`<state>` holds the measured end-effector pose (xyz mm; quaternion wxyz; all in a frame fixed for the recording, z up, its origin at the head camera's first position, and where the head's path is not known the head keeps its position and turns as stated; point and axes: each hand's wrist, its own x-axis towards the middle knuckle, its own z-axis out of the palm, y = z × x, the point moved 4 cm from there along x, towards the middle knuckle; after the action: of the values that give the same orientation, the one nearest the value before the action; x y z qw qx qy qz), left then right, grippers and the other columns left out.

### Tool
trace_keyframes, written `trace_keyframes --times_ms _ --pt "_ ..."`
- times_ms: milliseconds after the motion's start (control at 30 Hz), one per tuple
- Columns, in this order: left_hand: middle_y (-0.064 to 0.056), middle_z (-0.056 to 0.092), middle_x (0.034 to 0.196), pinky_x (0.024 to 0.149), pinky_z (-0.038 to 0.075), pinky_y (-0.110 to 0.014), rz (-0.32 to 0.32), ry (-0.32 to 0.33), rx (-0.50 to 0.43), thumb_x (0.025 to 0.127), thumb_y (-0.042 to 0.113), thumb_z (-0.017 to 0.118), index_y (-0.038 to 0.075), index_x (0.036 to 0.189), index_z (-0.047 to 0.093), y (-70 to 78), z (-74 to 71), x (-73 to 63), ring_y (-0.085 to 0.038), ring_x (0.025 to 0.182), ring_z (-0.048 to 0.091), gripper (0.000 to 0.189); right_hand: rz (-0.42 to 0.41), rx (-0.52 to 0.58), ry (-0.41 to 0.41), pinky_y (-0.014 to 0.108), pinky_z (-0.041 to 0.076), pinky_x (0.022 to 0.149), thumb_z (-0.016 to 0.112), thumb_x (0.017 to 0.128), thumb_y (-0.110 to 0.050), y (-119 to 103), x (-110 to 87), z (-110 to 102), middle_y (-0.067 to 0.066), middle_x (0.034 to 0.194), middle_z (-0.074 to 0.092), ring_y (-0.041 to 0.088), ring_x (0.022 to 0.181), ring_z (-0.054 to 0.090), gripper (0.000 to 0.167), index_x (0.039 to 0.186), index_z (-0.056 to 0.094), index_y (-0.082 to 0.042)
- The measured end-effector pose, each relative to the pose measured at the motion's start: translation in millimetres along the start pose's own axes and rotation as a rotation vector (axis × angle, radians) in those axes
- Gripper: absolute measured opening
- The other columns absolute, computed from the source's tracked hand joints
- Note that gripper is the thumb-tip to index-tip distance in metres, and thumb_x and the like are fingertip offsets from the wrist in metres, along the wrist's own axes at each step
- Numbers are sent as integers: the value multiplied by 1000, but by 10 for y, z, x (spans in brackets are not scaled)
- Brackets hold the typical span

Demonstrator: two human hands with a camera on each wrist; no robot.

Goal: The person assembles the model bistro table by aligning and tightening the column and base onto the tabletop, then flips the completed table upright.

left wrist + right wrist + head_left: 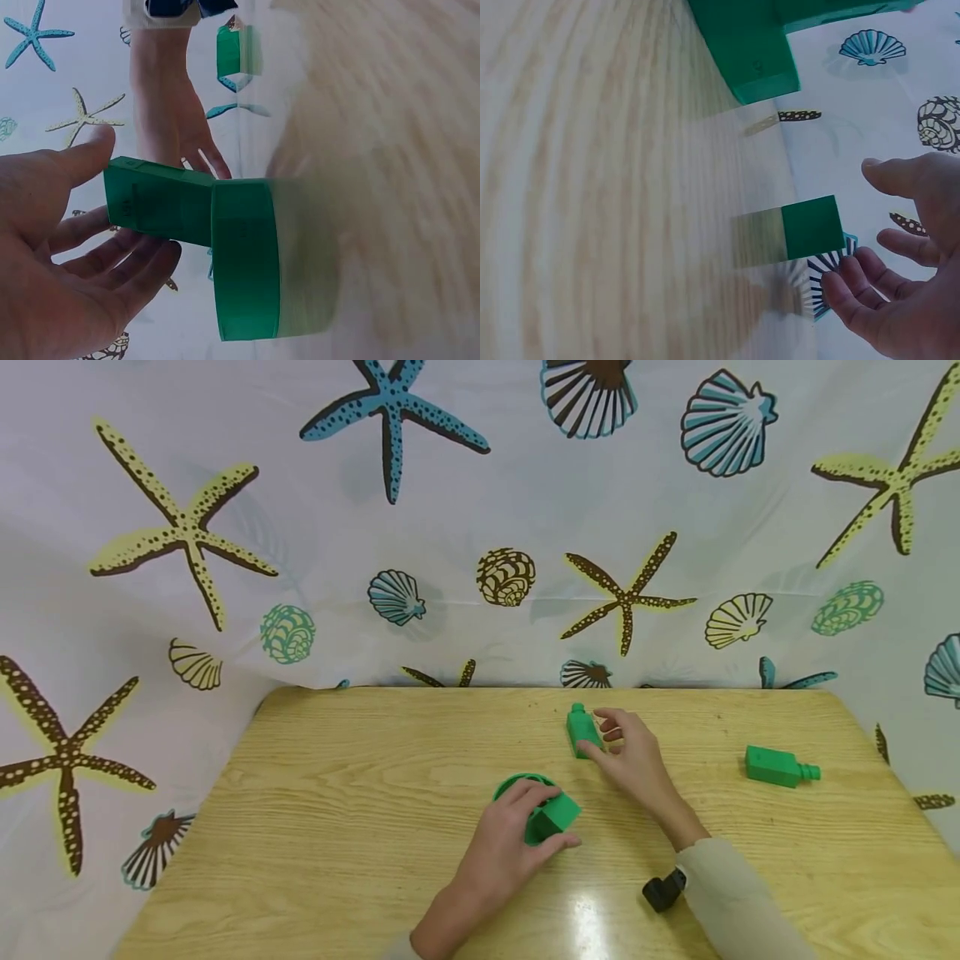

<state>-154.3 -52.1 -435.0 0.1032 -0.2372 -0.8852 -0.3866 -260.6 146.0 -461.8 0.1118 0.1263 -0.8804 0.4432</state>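
A green block-shaped piece (157,199), much like the small bottles on the table, stands tilted in a round green holder (246,262). My left hand (506,839) is around this piece, fingertips at its upper edge and thumb spread off to the near side. In the left wrist view the thumb tip lies right by the piece's corner. My right hand (633,764) reaches beside a green bottle (581,732) lying on the table, its neck pointing away. The right thumb overlaps that bottle in the head view, while the right wrist view shows fingers loosely spread around nothing.
A second green bottle (772,766) lies on its side at the right of the wooden table (360,793), neck to the right. A black wrist camera (663,891) hangs by the right sleeve. A cloth (450,527) printed with starfish and shells rises behind the table.
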Motion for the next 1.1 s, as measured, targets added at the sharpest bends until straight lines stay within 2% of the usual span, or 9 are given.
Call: trace_keyframes --times_ms 167,367,600,800,867,967,1100 --pt "-2 65 119 89 58 -31 7 -1 -12 86 24 86 9 122 71 1 14 4 -17 108 64 41 56 -58 -48 52 57 86 83 90 -20 50 77 79 22 111 61 37 99 66 65 142 53 5" --pt "-5 65 126 99 55 -38 8 -63 -75 91 12 81 6 125 69 -38 -32 25 -22 120 61 37 116 -99 -101 50 57 85 78 92 -16 94 106 114 23 112 63 36 99 66 59 142 53 5" --pt "-9 64 130 102 53 -43 -17 -142 -178 93 -6 71 4 130 67 -119 -135 50 -27 130 56 39 133 -102 -66 51 56 89 62 95 -10 119 92 62 25 122 63 38 106 64 46 139 57 4" --pt "-14 58 137 109 47 -45 -35 -143 -182 93 -14 63 2 131 67 -209 -233 51 -33 135 52 41 135 -45 -11 56 48 100 54 99 -11 151 67 -41 26 129 61 40 120 56 37 132 63 3" --pt "-16 56 138 107 49 -45 -51 -140 -201 93 -12 65 1 131 67 -239 -252 50 -34 133 52 40 130 -31 -3 57 47 100 52 101 -12 150 54 -74 25 129 61 40 121 55 35 131 63 1" --pt "-16 54 135 102 53 -43 -86 -136 -239 92 -3 74 2 129 68 -275 -257 51 -32 127 56 38 112 -26 13 52 48 92 51 104 -12 141 27 -117 22 127 61 37 113 56 29 128 64 -2" --pt "-11 55 126 96 57 -41 -124 -104 -230 89 12 82 7 123 72 -307 -243 56 -27 117 58 36 64 33 25 46 55 82 50 108 -11 105 -22 -169 18 126 60 33 105 62 23 125 63 -3"
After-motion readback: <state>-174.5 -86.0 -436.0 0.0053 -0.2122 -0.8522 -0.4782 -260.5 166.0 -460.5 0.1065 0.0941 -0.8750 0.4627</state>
